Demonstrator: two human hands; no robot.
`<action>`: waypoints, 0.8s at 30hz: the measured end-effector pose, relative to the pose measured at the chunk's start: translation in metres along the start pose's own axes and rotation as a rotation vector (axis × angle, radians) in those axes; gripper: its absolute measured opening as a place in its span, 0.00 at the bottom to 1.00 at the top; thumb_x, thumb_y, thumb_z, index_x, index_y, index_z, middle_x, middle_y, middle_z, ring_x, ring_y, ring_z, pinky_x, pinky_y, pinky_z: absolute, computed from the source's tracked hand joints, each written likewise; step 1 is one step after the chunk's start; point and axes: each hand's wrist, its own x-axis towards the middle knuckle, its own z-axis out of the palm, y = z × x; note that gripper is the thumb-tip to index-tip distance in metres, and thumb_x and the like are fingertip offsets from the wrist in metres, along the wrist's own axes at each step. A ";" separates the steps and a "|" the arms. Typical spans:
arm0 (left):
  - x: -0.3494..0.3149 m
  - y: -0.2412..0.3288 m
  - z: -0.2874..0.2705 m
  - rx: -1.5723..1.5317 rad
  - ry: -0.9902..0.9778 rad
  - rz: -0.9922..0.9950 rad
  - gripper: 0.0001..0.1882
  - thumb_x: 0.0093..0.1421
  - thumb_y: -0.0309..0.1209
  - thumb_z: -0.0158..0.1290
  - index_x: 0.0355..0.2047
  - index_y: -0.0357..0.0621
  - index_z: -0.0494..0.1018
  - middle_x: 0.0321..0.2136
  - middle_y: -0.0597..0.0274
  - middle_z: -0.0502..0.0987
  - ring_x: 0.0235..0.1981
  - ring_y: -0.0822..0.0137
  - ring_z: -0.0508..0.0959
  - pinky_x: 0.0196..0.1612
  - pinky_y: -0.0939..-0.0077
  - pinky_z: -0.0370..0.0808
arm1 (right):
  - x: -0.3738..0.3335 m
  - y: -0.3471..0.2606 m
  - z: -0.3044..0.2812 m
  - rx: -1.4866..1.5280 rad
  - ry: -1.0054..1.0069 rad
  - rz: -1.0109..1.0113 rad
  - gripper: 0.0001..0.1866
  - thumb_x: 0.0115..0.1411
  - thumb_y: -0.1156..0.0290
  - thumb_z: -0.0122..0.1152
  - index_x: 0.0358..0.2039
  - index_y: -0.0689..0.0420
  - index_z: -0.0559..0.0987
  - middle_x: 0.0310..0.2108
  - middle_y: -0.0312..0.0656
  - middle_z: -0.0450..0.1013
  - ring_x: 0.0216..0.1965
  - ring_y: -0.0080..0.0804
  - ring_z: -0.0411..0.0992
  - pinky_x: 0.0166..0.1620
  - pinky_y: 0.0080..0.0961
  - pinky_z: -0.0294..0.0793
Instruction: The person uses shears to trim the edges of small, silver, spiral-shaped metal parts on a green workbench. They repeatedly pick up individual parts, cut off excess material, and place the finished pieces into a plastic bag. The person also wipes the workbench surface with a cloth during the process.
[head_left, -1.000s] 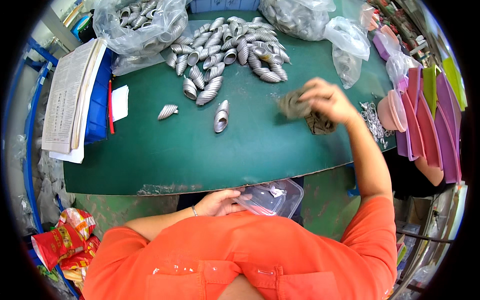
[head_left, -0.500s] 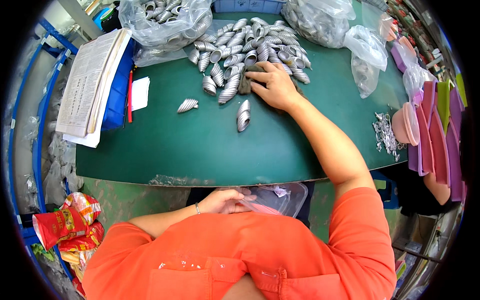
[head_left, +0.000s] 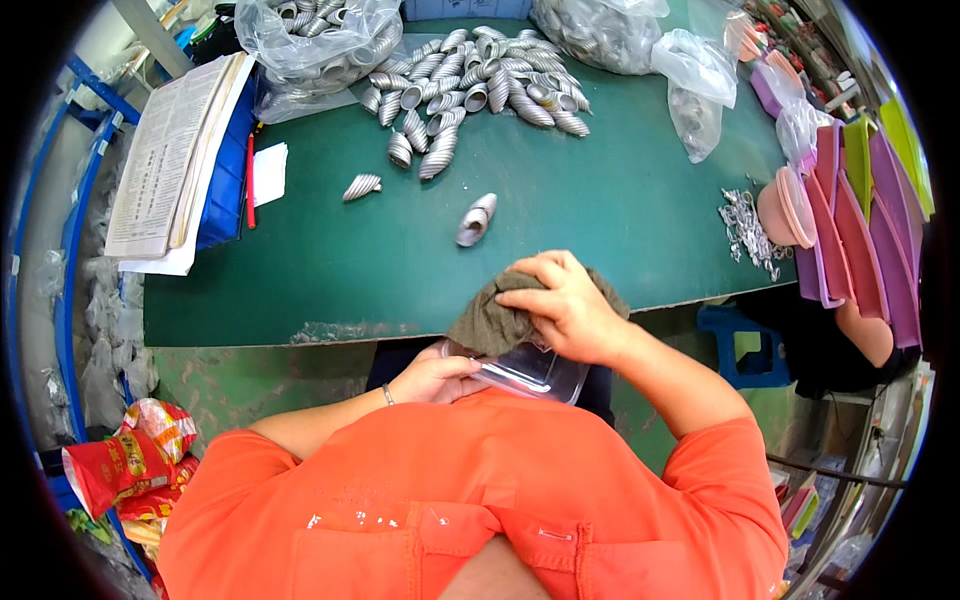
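My right hand (head_left: 578, 310) is closed on a dark olive cloth (head_left: 490, 322), at the near edge of the green table (head_left: 330, 270). Just below the edge, in front of my body, my left hand (head_left: 437, 377) grips the left side of a clear plastic container (head_left: 545, 373). The cloth hangs over the container's far rim and hides part of it. Beyond the cloth lies a single silver, spiral-grooved tube piece (head_left: 476, 220), and farther left another grooved piece (head_left: 361, 186). A heap of similar grooved pieces (head_left: 450, 85) covers the far middle of the table.
Clear bags of grooved pieces (head_left: 325, 50) stand behind the heap. At the left are a paper stack (head_left: 165, 160) on a blue bin and a red pen (head_left: 250, 168). On the right are small metal parts (head_left: 745, 230), a pink cup (head_left: 786, 208) and coloured bins (head_left: 865, 220).
My right hand has drawn the cloth from beside the heap back to the container at the table's near edge. My left hand still holds the container. The view has shifted slightly.
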 end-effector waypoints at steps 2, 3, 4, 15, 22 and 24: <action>-0.007 0.000 0.011 -0.010 0.002 0.005 0.24 0.59 0.18 0.47 0.56 0.41 0.61 0.51 0.57 0.70 0.54 0.61 0.71 0.61 0.59 0.67 | -0.010 -0.017 0.006 0.006 0.010 0.002 0.21 0.44 0.83 0.59 0.40 0.52 0.80 0.50 0.46 0.69 0.48 0.50 0.65 0.52 0.40 0.67; -0.009 -0.001 0.009 -0.011 0.005 0.005 0.24 0.59 0.18 0.47 0.56 0.41 0.61 0.51 0.57 0.70 0.54 0.61 0.71 0.61 0.59 0.66 | -0.012 -0.021 0.007 0.036 0.007 -0.004 0.21 0.44 0.84 0.58 0.40 0.52 0.80 0.49 0.47 0.68 0.48 0.50 0.65 0.51 0.39 0.67; -0.011 -0.001 0.008 -0.014 0.003 0.010 0.24 0.59 0.17 0.47 0.56 0.41 0.61 0.51 0.57 0.70 0.54 0.61 0.71 0.61 0.59 0.66 | -0.012 -0.023 0.006 0.060 0.002 -0.015 0.20 0.45 0.84 0.58 0.40 0.53 0.80 0.49 0.47 0.68 0.48 0.50 0.65 0.51 0.38 0.68; -0.012 -0.009 -0.005 0.038 0.144 0.045 0.17 0.57 0.20 0.49 0.48 0.35 0.66 0.47 0.52 0.73 0.52 0.57 0.73 0.62 0.57 0.66 | 0.110 0.069 0.018 -0.433 0.276 0.218 0.16 0.48 0.77 0.54 0.39 0.51 0.81 0.42 0.48 0.70 0.41 0.51 0.68 0.43 0.42 0.72; -0.010 -0.006 -0.008 -0.094 0.217 0.017 0.22 0.57 0.24 0.47 0.53 0.37 0.63 0.48 0.52 0.69 0.54 0.57 0.70 0.61 0.58 0.67 | 0.134 0.131 -0.002 -0.342 0.387 0.148 0.15 0.52 0.71 0.60 0.42 0.49 0.82 0.44 0.46 0.70 0.45 0.51 0.67 0.51 0.41 0.68; -0.011 -0.002 -0.011 -0.200 0.161 -0.010 0.24 0.56 0.25 0.48 0.54 0.41 0.61 0.45 0.57 0.67 0.56 0.59 0.67 0.59 0.55 0.68 | 0.119 0.115 0.003 -0.361 0.309 0.092 0.15 0.53 0.69 0.60 0.43 0.48 0.81 0.46 0.44 0.70 0.46 0.50 0.66 0.51 0.42 0.68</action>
